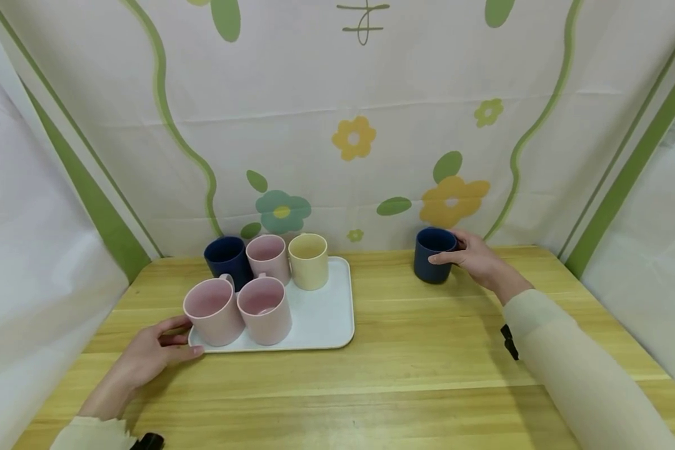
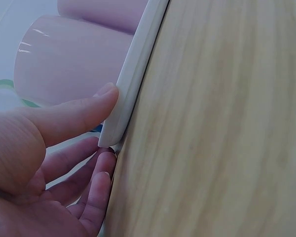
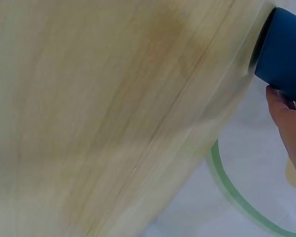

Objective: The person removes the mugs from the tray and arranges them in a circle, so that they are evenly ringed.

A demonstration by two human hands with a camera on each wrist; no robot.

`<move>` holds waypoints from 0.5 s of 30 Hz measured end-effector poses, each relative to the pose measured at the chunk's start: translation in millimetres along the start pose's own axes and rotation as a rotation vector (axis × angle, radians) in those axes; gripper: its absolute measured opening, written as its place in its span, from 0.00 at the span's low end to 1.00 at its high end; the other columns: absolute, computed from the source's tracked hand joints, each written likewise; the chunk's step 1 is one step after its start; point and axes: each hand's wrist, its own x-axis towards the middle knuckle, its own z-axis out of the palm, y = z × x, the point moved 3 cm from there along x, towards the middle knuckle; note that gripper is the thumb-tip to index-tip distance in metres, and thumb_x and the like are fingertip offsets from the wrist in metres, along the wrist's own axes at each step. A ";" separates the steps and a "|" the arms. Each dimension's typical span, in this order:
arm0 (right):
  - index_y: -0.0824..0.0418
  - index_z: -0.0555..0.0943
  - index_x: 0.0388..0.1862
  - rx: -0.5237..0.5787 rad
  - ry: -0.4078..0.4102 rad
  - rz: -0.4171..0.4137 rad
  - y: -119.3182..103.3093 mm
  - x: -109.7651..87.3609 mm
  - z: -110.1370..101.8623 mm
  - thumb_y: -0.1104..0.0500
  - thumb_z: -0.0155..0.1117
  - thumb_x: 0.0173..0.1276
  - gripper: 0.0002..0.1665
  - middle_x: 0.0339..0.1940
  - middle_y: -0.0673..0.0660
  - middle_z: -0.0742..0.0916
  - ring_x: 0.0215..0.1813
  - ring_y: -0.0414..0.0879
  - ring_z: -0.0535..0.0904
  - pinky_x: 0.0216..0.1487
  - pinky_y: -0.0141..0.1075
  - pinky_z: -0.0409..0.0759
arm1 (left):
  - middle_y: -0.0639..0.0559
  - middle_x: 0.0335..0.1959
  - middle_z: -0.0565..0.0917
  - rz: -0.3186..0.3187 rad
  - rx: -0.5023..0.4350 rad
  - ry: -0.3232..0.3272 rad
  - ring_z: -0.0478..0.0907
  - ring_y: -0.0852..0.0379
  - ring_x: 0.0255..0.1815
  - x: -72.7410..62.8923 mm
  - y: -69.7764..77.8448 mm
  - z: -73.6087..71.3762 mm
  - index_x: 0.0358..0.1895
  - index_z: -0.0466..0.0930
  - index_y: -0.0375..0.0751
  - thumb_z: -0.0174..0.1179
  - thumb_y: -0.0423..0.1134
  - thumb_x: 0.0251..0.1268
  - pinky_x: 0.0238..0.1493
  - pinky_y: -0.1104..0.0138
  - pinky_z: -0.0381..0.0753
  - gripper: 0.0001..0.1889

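My right hand [image 1: 477, 261] grips a dark blue mug [image 1: 430, 270] around its side, the thumb across its front, at the back right of the table. In the right wrist view the blue mug [image 3: 286, 54] shows only partly at the edge. My left hand [image 1: 149, 351] holds the front left corner of a white tray [image 1: 320, 322], its thumb [image 2: 84, 116] on the rim and fingers bent at the corner. Two pink mugs [image 1: 214, 312] stand at the tray's front. Behind them are another dark blue mug [image 1: 230, 259], a pink mug [image 1: 270, 259] and a cream-yellow mug [image 1: 309, 265].
A wooden table [image 1: 405, 387] carries everything. A white cloth [image 1: 292, 81] printed with flowers and green lines hangs right behind it. More white cloth walls [image 1: 28, 250] close in the left and right sides.
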 end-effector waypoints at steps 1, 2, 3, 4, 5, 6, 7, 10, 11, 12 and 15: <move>0.58 0.59 0.86 0.000 0.003 0.001 0.2 0.1 -0.4 0.54 0.76 0.71 0.52 0.81 0.64 0.69 0.81 0.60 0.64 0.82 0.57 0.63 | 0.31 0.70 0.80 0.000 -0.003 -0.001 0.83 0.60 0.54 0.0 -0.4 -0.2 0.78 0.68 0.29 0.77 0.50 0.64 0.47 0.78 0.77 0.46; 0.58 0.56 0.87 0.004 0.007 0.001 0.4 0.4 -0.7 0.54 0.76 0.71 0.54 0.84 0.65 0.66 0.84 0.62 0.61 0.82 0.58 0.62 | 0.31 0.70 0.79 0.000 -0.006 -0.002 0.82 0.60 0.54 0.1 -0.9 -0.4 0.78 0.68 0.29 0.77 0.50 0.64 0.47 0.78 0.77 0.46; 0.58 0.55 0.88 0.017 0.011 0.006 1.1 1.1 -1.3 0.55 0.75 0.72 0.55 0.86 0.65 0.63 0.85 0.62 0.58 0.83 0.58 0.61 | 0.31 0.70 0.79 -0.001 -0.009 -0.003 0.82 0.60 0.54 0.1 -1.5 -0.7 0.78 0.68 0.29 0.77 0.50 0.64 0.47 0.78 0.78 0.46; 0.57 0.53 0.89 0.023 0.015 0.008 1.8 1.9 -1.9 0.55 0.75 0.72 0.56 0.87 0.64 0.61 0.86 0.62 0.56 0.83 0.58 0.61 | 0.31 0.70 0.79 -0.002 -0.010 -0.003 0.82 0.60 0.54 0.2 -2.0 -1.0 0.78 0.68 0.29 0.77 0.50 0.64 0.47 0.78 0.78 0.45; 0.56 0.52 0.89 0.028 0.021 0.012 2.7 2.6 -2.6 0.56 0.75 0.72 0.56 0.88 0.63 0.59 0.87 0.62 0.54 0.83 0.57 0.61 | 0.31 0.70 0.79 -0.005 -0.012 -0.005 0.82 0.60 0.54 0.2 -2.6 -1.3 0.78 0.67 0.29 0.77 0.50 0.64 0.47 0.78 0.78 0.46; 0.56 0.51 0.90 0.030 0.023 0.015 3.4 3.0 -3.1 0.57 0.74 0.72 0.57 0.89 0.62 0.58 0.87 0.62 0.54 0.83 0.57 0.61 | 0.31 0.70 0.79 -0.008 -0.013 -0.007 0.82 0.59 0.54 0.1 -3.1 -1.6 0.78 0.67 0.29 0.77 0.50 0.64 0.47 0.78 0.78 0.46; 0.55 0.50 0.90 0.034 0.025 0.018 4.4 3.7 -3.5 0.57 0.74 0.73 0.57 0.89 0.62 0.57 0.88 0.62 0.53 0.83 0.56 0.61 | 0.31 0.70 0.79 -0.009 -0.011 -0.008 0.82 0.59 0.55 0.0 -3.5 -1.8 0.78 0.67 0.29 0.77 0.51 0.64 0.47 0.78 0.78 0.46; 0.54 0.50 0.90 0.049 0.025 0.022 6.9 4.3 -4.1 0.58 0.74 0.73 0.57 0.89 0.61 0.58 0.87 0.61 0.55 0.82 0.53 0.63 | 0.31 0.71 0.79 -0.009 -0.006 -0.009 0.83 0.56 0.56 0.1 -3.7 -2.3 0.79 0.66 0.29 0.77 0.51 0.64 0.47 0.78 0.78 0.47; 0.54 0.51 0.90 0.049 0.029 0.023 7.6 3.8 -4.4 0.58 0.74 0.72 0.57 0.89 0.61 0.58 0.87 0.60 0.55 0.81 0.50 0.65 | 0.31 0.71 0.79 -0.010 -0.004 -0.010 0.83 0.55 0.57 0.1 -3.4 -2.4 0.79 0.66 0.30 0.77 0.52 0.64 0.47 0.78 0.77 0.47; 0.54 0.51 0.90 0.045 0.033 0.022 7.9 2.8 -4.4 0.57 0.75 0.72 0.57 0.88 0.61 0.59 0.87 0.60 0.57 0.79 0.47 0.68 | 0.31 0.70 0.79 -0.008 -0.005 -0.010 0.84 0.54 0.58 0.2 -3.0 -2.3 0.79 0.66 0.30 0.77 0.52 0.64 0.48 0.78 0.77 0.47; 0.55 0.55 0.89 0.030 0.049 0.017 9.0 -1.4 -4.3 0.56 0.76 0.71 0.55 0.85 0.61 0.64 0.83 0.59 0.61 0.70 0.35 0.74 | 0.31 0.70 0.80 -0.003 -0.003 -0.013 0.84 0.51 0.59 0.8 -1.2 -1.8 0.79 0.67 0.30 0.77 0.52 0.64 0.48 0.78 0.77 0.47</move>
